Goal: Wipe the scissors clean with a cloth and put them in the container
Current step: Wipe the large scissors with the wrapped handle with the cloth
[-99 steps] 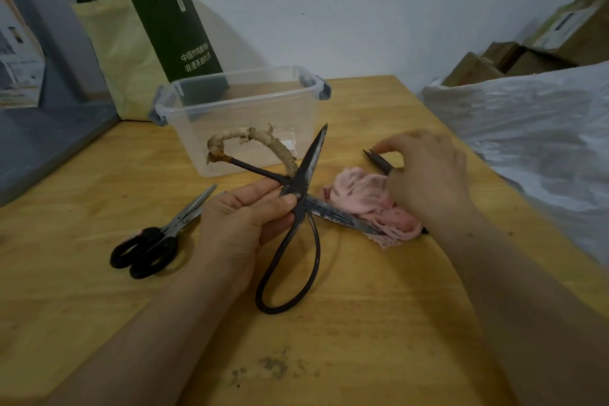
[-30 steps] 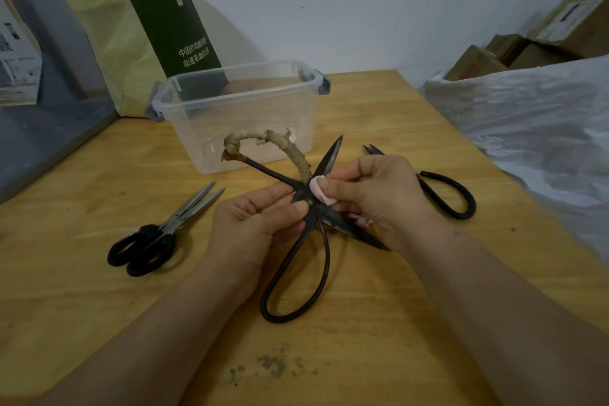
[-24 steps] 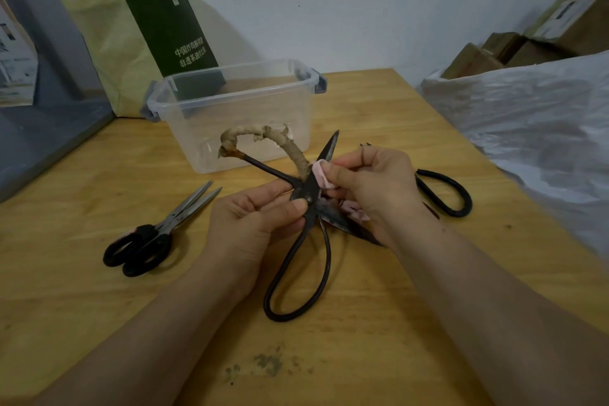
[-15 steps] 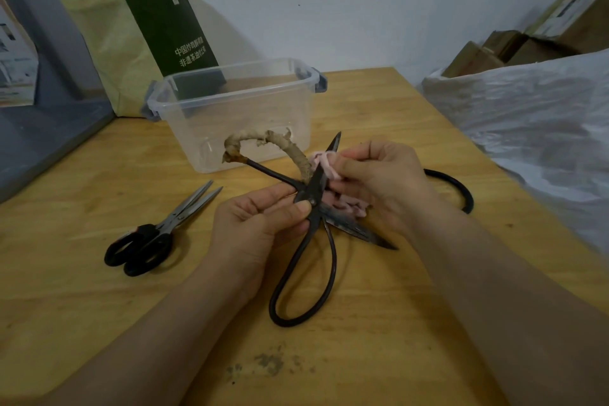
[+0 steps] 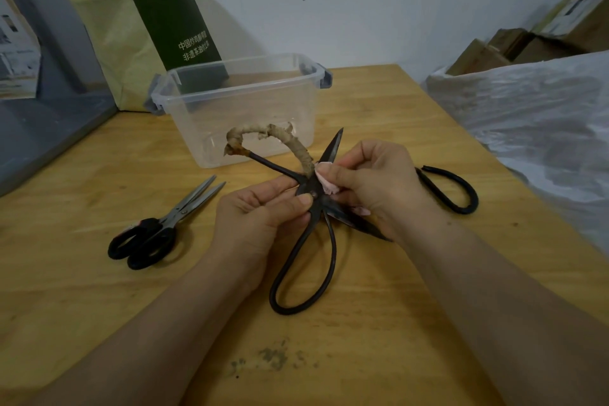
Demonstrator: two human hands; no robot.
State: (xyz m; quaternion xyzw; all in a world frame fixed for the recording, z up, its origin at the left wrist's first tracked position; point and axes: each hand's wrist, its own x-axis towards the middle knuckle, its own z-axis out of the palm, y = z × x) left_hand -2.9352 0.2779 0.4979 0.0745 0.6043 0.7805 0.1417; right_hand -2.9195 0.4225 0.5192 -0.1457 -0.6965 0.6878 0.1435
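Large black iron scissors (image 5: 309,250) are spread wide above the wooden table (image 5: 379,356); one handle loop is wrapped in tan tape. My left hand (image 5: 260,211) pinches them at the pivot. My right hand (image 5: 372,178) holds a bunched pink cloth (image 5: 324,180) against the upper blade, just right of the pivot. The clear plastic container (image 5: 240,109) stands open and empty behind them. Most of the cloth is hidden under my right hand.
Small steel scissors with black handles (image 5: 158,231) lie at the left. Another black iron pair (image 5: 451,191) lies to the right, partly behind my right hand. A green and yellow paper bag (image 5: 141,33) leans on the wall. White plastic sheeting (image 5: 534,115) borders the table's right edge.
My right hand has slid the pink cloth back down the upper blade toward the pivot after wiping up along it. My left hand keeps its pinch at the pivot.
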